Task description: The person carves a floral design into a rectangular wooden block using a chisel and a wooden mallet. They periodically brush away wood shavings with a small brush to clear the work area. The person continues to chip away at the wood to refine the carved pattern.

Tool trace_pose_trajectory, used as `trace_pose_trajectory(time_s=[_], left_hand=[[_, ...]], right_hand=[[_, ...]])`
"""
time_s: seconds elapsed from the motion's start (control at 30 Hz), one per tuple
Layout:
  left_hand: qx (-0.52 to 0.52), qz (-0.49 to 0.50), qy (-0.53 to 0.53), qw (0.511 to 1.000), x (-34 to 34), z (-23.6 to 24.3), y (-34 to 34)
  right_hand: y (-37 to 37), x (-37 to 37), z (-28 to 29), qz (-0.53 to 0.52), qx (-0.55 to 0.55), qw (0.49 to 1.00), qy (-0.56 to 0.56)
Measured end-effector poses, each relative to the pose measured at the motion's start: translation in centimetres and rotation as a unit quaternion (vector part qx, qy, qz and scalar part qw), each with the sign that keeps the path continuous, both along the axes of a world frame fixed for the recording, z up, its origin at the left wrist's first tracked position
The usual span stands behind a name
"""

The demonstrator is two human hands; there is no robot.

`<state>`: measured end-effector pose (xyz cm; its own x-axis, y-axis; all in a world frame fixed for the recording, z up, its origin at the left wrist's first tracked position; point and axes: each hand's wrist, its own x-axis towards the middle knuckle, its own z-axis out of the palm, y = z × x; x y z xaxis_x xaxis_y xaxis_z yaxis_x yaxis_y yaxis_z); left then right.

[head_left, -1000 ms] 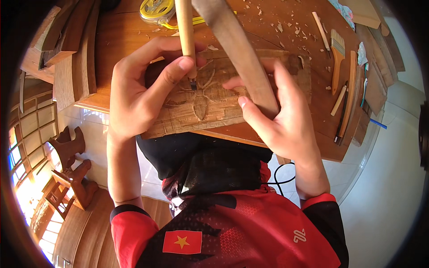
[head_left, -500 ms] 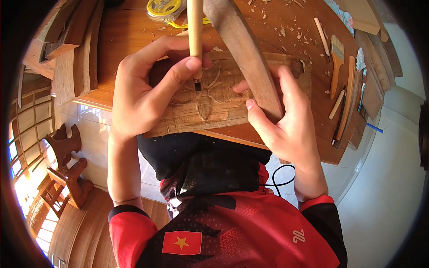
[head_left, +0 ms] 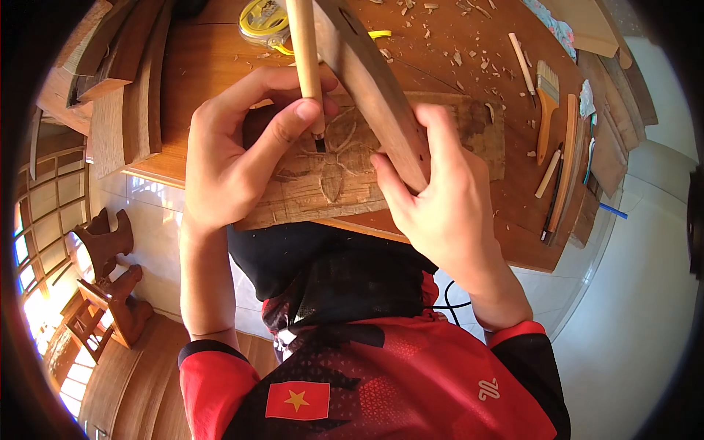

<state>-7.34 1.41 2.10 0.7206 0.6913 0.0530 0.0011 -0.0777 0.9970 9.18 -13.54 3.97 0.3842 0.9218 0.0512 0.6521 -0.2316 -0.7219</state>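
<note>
The carved wooden panel lies at the near edge of the workbench. The left hand has its fingers wrapped around a chisel, tip touching the carving. The right hand grips a wooden mallet.

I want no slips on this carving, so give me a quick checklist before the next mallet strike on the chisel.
1. Chisel gripped by left hand: ok.
2. Chisel tip seated on the carved panel: ok, it meets the flower lines.
3. Mallet held in right hand: ok.
4. Left thumb away from the tip: not ok, it lies right beside the blade.
5. Panel clamped to the bench: cannot tell, no clamp shows.
6. Mallet lined up over the chisel's end: cannot tell, both run out of the picture's top.
</note>
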Motion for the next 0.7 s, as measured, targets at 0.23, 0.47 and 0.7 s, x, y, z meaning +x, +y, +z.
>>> trace_pose_trajectory(time_s=[0.23, 0.47, 0.7], left_hand=[[0.008, -0.01, -0.001, 1.0, -0.2, 0.3, 0.2], [-0.037, -0.006, -0.033, 0.999, -0.6, 0.0, 0.3], [-0.005, -0.032, -0.038, 0.999, -0.7, -0.1, 0.4]], right_hand=[[0.7, -1.5, 0.4, -0.031, -0.009, 0.998, -0.06], [0.6, -2.0, 0.5, -0.005, -0.037, 0.993, -0.116], [-1.4, 1.9, 0.1, 0.014, 0.013, 1.0, 0.017]])
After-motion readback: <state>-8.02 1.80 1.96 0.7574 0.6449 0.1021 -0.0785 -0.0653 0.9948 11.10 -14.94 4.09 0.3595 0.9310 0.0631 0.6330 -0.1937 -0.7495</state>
